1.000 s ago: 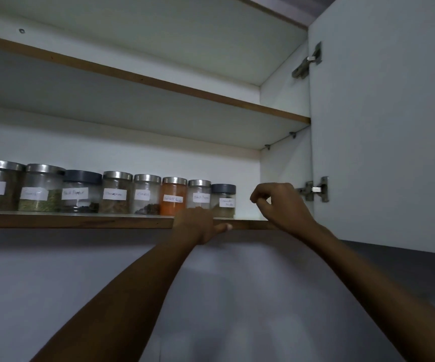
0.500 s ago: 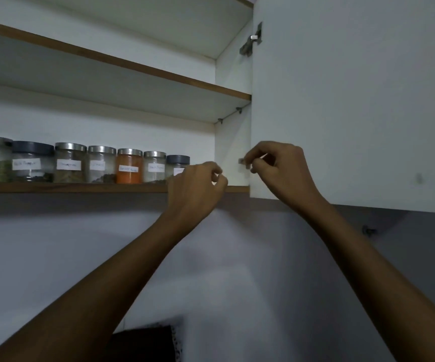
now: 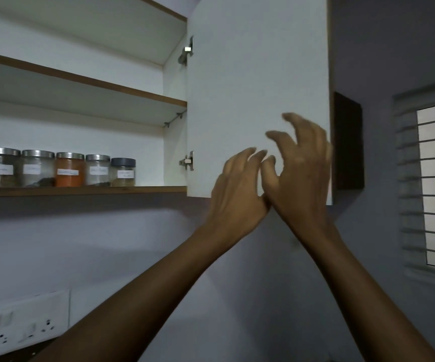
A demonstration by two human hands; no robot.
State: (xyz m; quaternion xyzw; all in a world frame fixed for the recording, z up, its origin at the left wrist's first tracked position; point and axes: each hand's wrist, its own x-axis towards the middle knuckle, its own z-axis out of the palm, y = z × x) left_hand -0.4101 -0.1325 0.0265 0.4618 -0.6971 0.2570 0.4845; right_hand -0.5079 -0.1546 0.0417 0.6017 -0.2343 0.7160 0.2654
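The cabinet door [image 3: 250, 87] is showing a smooth matt white face, the glass spice jars [image 3: 70, 180] wearing brushed metal lids [image 3: 70, 155] (paper labels [image 3: 67, 172] stuck on).

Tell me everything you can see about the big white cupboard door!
The cupboard door is a plain, flat white panel, swung open right of the shelves. Two metal hinges, an upper hinge and a lower hinge, join it to the cupboard's side. No handle shows. The left hand and right hand are raised before its lower part, fingers loose; I cannot tell if they touch it.
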